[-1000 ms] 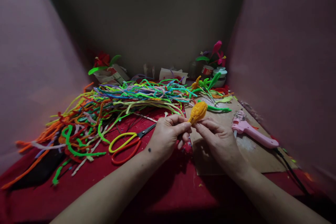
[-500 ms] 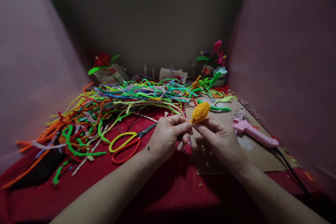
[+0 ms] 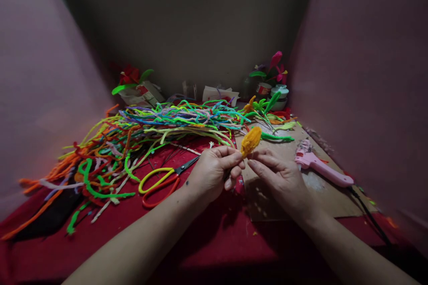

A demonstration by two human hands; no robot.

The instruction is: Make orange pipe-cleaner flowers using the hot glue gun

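Observation:
A fuzzy yellow-orange flower bud made of pipe cleaner stands tilted to the upper right. My left hand pinches it at its lower end between thumb and fingers. Just to the right of the bud is my right hand, thumb and fingertips slightly apart beside its base; I see nothing held between them. Left of my left hand lie scissors with one yellow and one red handle, their blades partly hidden by that hand.
A big heap of coloured pipe cleaners spreads across the red cloth. On the cardboard sheet at right rests a pink glue gun with a black cord. Finished-looking pipe-cleaner flowers and jars stand at the back.
The bud has shifted a little left and turned more upright in my left hand. My right thumb and fingers have come away from its base and parted.

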